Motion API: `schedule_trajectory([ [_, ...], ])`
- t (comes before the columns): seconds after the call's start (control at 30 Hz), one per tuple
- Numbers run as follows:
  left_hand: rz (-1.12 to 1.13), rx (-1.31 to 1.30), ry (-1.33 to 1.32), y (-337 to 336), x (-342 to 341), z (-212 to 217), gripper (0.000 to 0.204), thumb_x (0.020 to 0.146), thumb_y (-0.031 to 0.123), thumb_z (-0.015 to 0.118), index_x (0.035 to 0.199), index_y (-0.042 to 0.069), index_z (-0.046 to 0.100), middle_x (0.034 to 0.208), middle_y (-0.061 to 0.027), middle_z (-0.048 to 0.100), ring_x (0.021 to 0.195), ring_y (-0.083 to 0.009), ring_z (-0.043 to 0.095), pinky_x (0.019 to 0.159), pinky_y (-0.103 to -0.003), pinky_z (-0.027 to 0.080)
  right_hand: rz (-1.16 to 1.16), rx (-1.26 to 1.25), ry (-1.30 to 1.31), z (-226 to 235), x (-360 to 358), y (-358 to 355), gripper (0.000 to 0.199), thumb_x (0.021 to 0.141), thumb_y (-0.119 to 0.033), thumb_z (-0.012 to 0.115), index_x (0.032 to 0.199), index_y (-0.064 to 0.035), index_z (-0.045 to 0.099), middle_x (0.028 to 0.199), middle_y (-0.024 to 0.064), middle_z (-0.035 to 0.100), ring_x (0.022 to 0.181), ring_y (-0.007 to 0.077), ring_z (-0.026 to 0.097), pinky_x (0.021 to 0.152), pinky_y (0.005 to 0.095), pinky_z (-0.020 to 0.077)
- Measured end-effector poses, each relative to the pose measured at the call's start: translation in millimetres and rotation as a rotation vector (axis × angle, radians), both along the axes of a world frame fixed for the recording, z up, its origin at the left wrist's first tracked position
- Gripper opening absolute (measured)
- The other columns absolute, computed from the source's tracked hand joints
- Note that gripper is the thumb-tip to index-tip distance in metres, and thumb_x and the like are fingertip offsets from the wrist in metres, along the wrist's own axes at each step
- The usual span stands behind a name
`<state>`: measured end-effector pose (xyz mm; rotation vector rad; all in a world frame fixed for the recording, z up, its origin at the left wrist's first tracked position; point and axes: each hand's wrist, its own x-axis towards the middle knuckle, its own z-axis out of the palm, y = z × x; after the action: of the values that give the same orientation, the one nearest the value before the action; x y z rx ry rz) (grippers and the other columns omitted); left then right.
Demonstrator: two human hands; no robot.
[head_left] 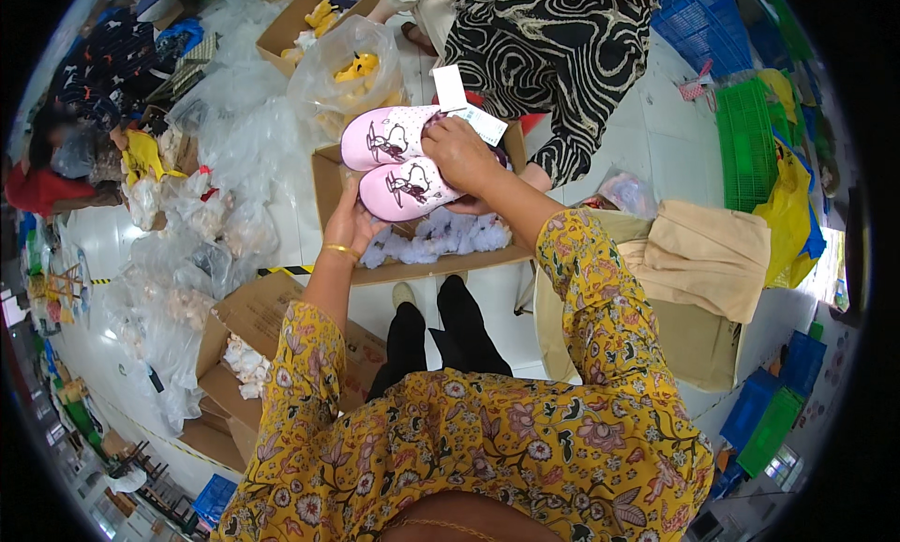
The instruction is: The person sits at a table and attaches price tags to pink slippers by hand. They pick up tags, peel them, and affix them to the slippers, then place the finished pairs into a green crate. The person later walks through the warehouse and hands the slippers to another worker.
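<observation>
Holding paired pink slippers (398, 162) over the box (328, 181) — right hand (459, 153) fingers gripping their tagged ends, left hand (352, 225) cupping beneath (not yet packed).

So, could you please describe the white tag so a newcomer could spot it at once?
Start at the open cardboard box ahead of the person. Above it, both hands hold a pair of pink slippers. The white tag sticks up behind the right hand, plain and rectangular.

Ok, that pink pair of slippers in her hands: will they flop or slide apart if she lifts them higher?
Probably fairly light: the pink slippers rest on the left hand alone from below. They seem to hold their shape, so likely soft but not floppy. Stacked loosely, they may slide apart; the right hand presses on top, beside the white tags.
</observation>
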<state>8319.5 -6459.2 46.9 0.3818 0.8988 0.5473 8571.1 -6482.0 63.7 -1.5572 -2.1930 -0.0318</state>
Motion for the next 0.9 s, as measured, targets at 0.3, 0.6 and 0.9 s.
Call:
schedule_trajectory([
  [0.3, 0.061, -0.168, 0.271, -85, -92, -40, 0.049, 0.095, 0.049, 0.053, 0.12, 0.008, 0.055, 0.112, -0.009, 0.063, 0.106, -0.025, 0.062, 0.087, -0.044, 0.053, -0.094, -0.036, -0.006, -15, 74, 88, 0.015, 0.077, -0.01, 0.054, 0.087, -0.0059, 0.064, 0.095, 0.0105, 0.06, 0.096, 0.0293, 0.056, 0.085, 0.0399, 0.0455],
  [0.6, 0.156, -0.368, 0.426, -177, -163, -31, 0.044, 0.092, 0.046, 0.059, 0.111, 0.006, 0.057, 0.102, -0.0083, 0.063, 0.095, -0.0236, 0.064, 0.079, -0.041, 0.056, -0.206, -0.218, 0.301, -26, 127, 154, 0.027, 0.075, -0.011, 0.064, 0.102, -0.0055, 0.063, 0.109, 0.0095, 0.061, 0.106, 0.0328, 0.056, 0.087, 0.0387, 0.0496],
  [0.9, 0.028, -0.332, 0.496, -185, -148, -50, 0.036, 0.091, 0.038, 0.064, 0.11, 0.009, 0.058, 0.103, -0.0061, 0.063, 0.091, -0.0206, 0.064, 0.074, -0.036, 0.057, -0.348, 0.319, 0.595, -17, 94, 88, 0.025, 0.087, -0.002, 0.056, 0.111, -0.0003, 0.061, 0.108, 0.0185, 0.063, 0.097, 0.0356, 0.06, 0.086, 0.042, 0.0468],
])
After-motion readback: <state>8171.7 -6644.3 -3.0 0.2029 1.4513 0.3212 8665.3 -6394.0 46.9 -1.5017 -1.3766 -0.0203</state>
